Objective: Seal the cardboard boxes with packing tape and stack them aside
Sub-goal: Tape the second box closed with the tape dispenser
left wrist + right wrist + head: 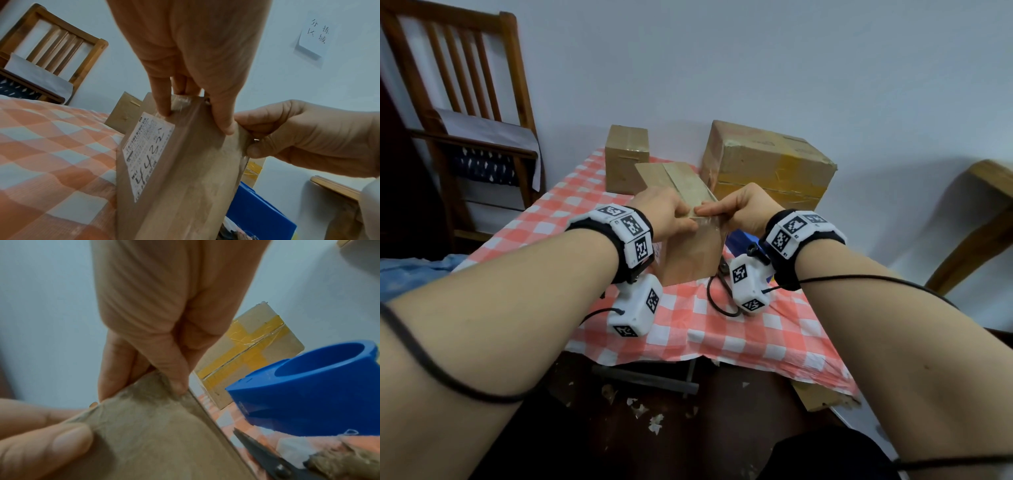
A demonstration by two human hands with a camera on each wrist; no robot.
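Observation:
A small cardboard box [688, 257] stands upright on the checked tablecloth [722, 329], with a printed label [148, 154] on its left side. A strip of clear packing tape [681, 178] runs along its top and folds over the near edge. My left hand [671, 212] grips the box's near top corner, fingers [162, 100] down the labelled side and thumb pressing the front face. My right hand [746, 209] pinches the taped upper right edge of the box [154, 434] between thumb and curled fingers.
A blue tape dispenser [308, 394] and black scissors [267, 456] lie just right of the box. Behind stand a small sealed box [625, 157] and a larger box with yellow tape [767, 164]. A wooden chair [465, 102] is at the left.

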